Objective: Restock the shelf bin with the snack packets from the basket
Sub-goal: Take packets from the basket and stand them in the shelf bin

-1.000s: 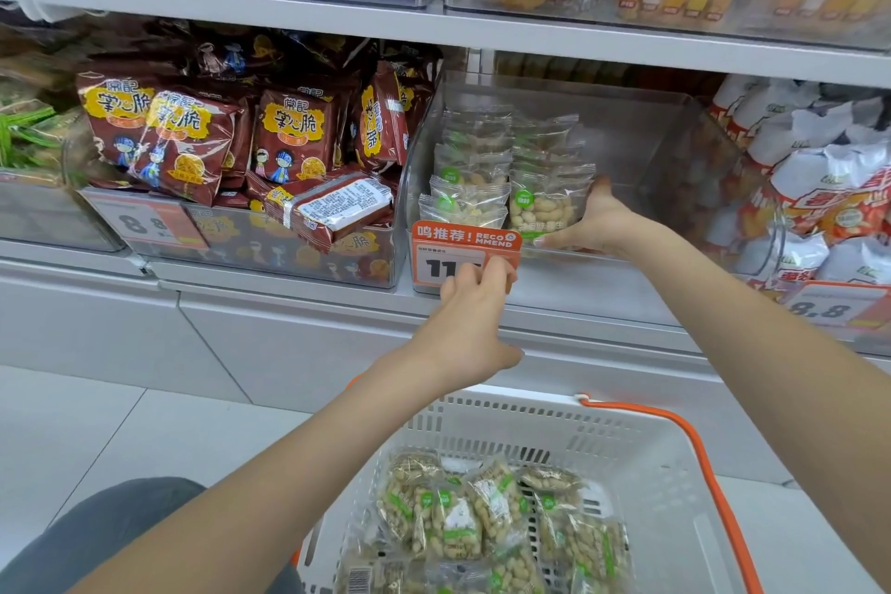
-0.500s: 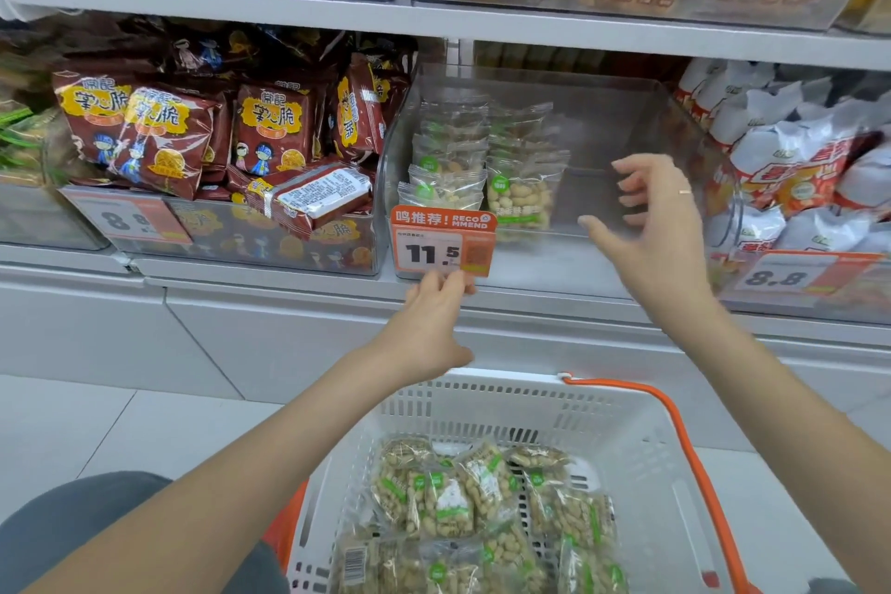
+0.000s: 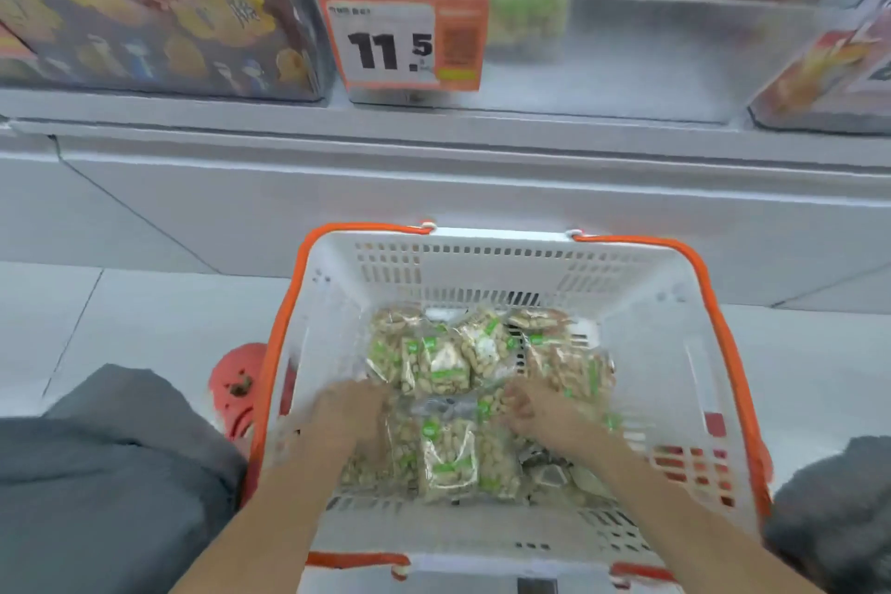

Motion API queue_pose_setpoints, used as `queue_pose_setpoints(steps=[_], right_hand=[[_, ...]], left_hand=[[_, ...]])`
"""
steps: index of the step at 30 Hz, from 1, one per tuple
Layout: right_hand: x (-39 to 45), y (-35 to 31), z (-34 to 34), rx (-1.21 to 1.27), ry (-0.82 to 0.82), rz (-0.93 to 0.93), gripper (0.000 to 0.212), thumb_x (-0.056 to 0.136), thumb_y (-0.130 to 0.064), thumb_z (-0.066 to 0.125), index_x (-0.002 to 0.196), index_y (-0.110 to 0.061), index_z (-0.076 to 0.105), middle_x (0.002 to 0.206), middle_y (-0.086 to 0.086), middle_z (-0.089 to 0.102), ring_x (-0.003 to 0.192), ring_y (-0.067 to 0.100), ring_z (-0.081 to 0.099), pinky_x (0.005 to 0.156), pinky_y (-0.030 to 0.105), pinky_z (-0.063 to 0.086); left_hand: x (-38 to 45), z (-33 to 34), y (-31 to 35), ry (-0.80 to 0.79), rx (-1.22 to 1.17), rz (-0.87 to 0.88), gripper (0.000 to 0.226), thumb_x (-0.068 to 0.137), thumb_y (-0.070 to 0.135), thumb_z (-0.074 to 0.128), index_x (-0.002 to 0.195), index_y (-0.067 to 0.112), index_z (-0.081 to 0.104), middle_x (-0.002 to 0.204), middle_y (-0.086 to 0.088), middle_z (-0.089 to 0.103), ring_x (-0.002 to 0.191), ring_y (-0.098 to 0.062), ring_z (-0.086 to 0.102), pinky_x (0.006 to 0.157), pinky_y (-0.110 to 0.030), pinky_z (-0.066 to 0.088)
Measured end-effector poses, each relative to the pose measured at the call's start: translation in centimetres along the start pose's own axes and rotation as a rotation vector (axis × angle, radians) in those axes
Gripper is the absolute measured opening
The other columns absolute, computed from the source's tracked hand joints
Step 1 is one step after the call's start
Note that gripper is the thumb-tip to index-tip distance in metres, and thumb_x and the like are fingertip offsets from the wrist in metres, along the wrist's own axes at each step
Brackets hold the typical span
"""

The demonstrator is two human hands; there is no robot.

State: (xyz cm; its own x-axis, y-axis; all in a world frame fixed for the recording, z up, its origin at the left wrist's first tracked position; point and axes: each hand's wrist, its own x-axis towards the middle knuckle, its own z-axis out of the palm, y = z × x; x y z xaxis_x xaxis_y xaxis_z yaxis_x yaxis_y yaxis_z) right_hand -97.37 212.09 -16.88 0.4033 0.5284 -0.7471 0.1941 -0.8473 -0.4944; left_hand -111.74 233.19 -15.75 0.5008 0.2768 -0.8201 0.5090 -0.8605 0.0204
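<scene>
Two hands are reaching down into the basket [image 3: 646, 304], which is sitting on the floor in front of the shelf [image 3: 434, 145]. The left hand [image 3: 349, 415] is lying on the left part of the packet pile [image 3: 463, 400], fingers bent down among the packets; motion blur is hiding whether they are closing on one. The right hand [image 3: 535, 410] is lying on the right part of the pile, fingers spread and curved over the packets, and its grip is equally unclear. Between the two hands, one packet [image 3: 448, 458] is lying flat, label up, touching neither hand as far as the blur allows.

More packets are lying beyond the hands, toward the far wall of the basket. They are overlapping one another. The orange handles [image 3: 708, 304] are folded down along the rim.

Above, the bin [image 3: 651, 58] is sitting on the shelf, well apart from both hands. A few packets are standing at its left end, behind the price tag [image 3: 400, 19] reading 11.5. The tag is fixed to the bin's front. Left of it, a second bin [image 3: 159, 34] is holding red snack bags.

Grey trouser legs [image 3: 111, 473] are flanking the basket on either side.
</scene>
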Motion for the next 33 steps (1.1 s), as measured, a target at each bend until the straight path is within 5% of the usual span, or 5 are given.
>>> queue_pose_setpoints(steps=[17, 21, 25, 29, 33], right_hand=[[-0.6, -4.7, 2.9, 0.472, 0.18, 0.004, 0.036, 0.083, -0.031, 0.072, 0.103, -0.011, 0.05, 0.083, -0.004, 0.054, 0.073, 0.006, 0.053, 0.06, 0.019, 0.045], [-3.1, -5.7, -2.0, 0.748, 0.121, 0.047, 0.061, 0.079, -0.036, 0.074, 0.128, -0.013, 0.045, 0.118, 0.002, 0.059, 0.103, 0.018, 0.058, 0.089, 0.039, 0.052], [-7.9, -8.8, -8.3, 0.932, 0.01, -0.089, 0.026, 0.087, -0.027, 0.064, 0.107, -0.01, 0.062, 0.094, 0.005, 0.067, 0.083, 0.02, 0.065, 0.066, 0.029, 0.052], [-13.6, -11.8, -13.2, 1.086, -0.065, -0.257, 0.029, 0.084, -0.037, 0.057, 0.101, -0.016, 0.068, 0.096, 0.008, 0.072, 0.083, 0.023, 0.069, 0.084, 0.042, 0.05], [-16.9, -13.4, -15.0, 1.256, -0.153, -0.394, 0.039, 0.084, -0.036, 0.052, 0.101, -0.01, 0.076, 0.108, 0.016, 0.071, 0.095, 0.032, 0.07, 0.084, 0.052, 0.054]], left_hand=[[0.2, -1.8, -1.1, -0.138, -0.135, 0.068, 0.068, 0.064, 0.024, 0.086, 0.125, 0.012, 0.056, 0.12, -0.004, 0.059, 0.111, -0.025, 0.058, 0.089, -0.035, 0.052], [-3.2, -6.5, -0.1, 0.22, -0.086, 0.156, 0.051, 0.068, 0.018, 0.082, 0.115, 0.015, 0.062, 0.116, -0.002, 0.05, 0.122, -0.025, 0.044, 0.096, -0.035, 0.044], [-7.9, -14.1, 1.8, 0.634, -0.158, 0.385, 0.04, 0.073, 0.017, 0.076, 0.112, 0.022, 0.066, 0.142, -0.005, 0.037, 0.137, -0.021, 0.024, 0.111, -0.031, 0.027], [-15.3, -19.2, 4.7, 0.752, -0.675, 0.778, 0.042, 0.064, -0.012, 0.079, 0.104, -0.007, 0.067, 0.119, 0.003, 0.052, 0.128, 0.001, 0.034, 0.093, 0.001, 0.031], [-19.1, -19.5, 6.1, 0.832, -0.662, 0.99, 0.033, 0.069, 0.0, 0.078, 0.086, 0.027, 0.071, 0.133, 0.02, 0.037, 0.131, 0.018, 0.023, 0.107, -0.012, 0.028]])
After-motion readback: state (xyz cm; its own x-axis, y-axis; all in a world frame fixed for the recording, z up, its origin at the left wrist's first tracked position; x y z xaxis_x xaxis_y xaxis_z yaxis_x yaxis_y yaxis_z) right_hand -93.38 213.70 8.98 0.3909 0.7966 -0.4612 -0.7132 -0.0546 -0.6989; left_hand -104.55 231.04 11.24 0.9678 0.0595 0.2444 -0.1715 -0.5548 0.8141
